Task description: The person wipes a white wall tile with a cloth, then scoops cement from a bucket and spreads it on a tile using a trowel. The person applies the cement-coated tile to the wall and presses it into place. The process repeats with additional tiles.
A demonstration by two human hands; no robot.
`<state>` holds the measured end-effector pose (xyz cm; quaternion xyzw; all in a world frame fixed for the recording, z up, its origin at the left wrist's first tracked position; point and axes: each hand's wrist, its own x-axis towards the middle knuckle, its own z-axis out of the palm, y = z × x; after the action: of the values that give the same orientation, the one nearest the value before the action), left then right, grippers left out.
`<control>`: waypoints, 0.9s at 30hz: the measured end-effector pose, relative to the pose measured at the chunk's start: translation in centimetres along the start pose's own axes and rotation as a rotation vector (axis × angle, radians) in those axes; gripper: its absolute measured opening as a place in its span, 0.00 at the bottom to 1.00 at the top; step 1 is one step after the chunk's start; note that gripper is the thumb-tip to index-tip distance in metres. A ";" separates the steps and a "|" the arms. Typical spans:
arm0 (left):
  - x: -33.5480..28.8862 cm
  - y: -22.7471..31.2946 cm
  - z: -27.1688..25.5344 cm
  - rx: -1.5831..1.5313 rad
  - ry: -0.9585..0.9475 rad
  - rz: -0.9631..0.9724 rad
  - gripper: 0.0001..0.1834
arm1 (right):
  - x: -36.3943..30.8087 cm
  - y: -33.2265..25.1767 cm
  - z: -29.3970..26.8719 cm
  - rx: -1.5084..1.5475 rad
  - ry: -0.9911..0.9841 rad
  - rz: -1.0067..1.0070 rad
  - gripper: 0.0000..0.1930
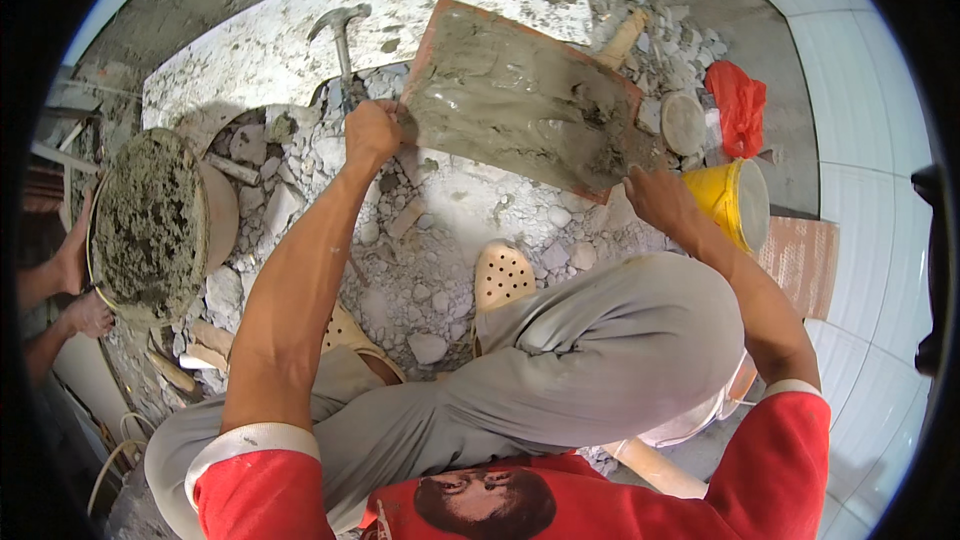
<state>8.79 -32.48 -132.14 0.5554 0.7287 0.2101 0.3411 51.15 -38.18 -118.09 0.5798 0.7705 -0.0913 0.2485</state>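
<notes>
A reddish rectangular tile (436, 25) with its upper face thickly coated in wet grey mortar is tilted over the rubble ahead of me. My left hand (374, 133) is closed at its near left corner, fingers wrapped at the edge. At the near right corner my right hand (658, 198) grips the tile, its fingertips partly hidden by the edge and mortar. A claw hammer (343, 45) lies just beyond my left hand, the lower end of its handle close to the knuckles.
A bucket (222, 205) full of mortar stands left, another person's bare limbs (75, 285) beside it. A yellow bucket (722, 202) and red plastic bag (737, 105) sit right. Broken rubble (430, 345) surrounds my clogs (503, 275); a mortar-spattered white board (250, 45) lies behind.
</notes>
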 end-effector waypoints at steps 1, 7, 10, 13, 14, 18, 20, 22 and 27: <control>0.1 0.0 0.0 0.009 0.018 0.008 0.13 | 0.1 0.4 -0.2 0.011 -0.019 0.037 0.17; 0.4 -0.2 0.1 0.028 0.023 0.021 0.13 | 0.8 3.9 -6.8 -0.084 -0.050 -0.233 0.22; 0.6 -0.3 0.0 0.036 -0.004 0.019 0.13 | 1.9 4.7 -10.7 0.305 -0.240 0.067 0.23; 0.7 -0.4 0.0 0.037 0.005 0.035 0.13 | 4.5 4.0 -12.1 0.668 -0.277 0.191 0.22; 0.7 -0.4 0.0 0.038 0.017 0.041 0.13 | 5.7 3.7 -12.2 0.716 -0.322 0.219 0.21; 0.3 -0.2 0.0 0.033 0.027 0.039 0.13 | 7.7 3.1 -10.1 0.533 -0.491 -0.011 0.23; 0.2 -0.1 -0.1 0.017 0.041 0.024 0.13 | 7.5 3.6 -9.1 0.395 -0.508 -0.102 0.24; 0.3 0.1 -0.2 0.051 0.016 0.006 0.13 | 6.6 4.3 -8.1 0.323 -0.493 -0.067 0.25; 0.3 0.2 -0.3 0.032 0.009 0.010 0.13 | 4.2 4.6 -4.0 0.118 -0.351 -0.071 0.24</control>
<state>8.68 -32.13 -131.91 0.5637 0.7306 0.2025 0.3279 53.51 -31.44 -116.08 0.5411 0.7286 -0.2448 0.3412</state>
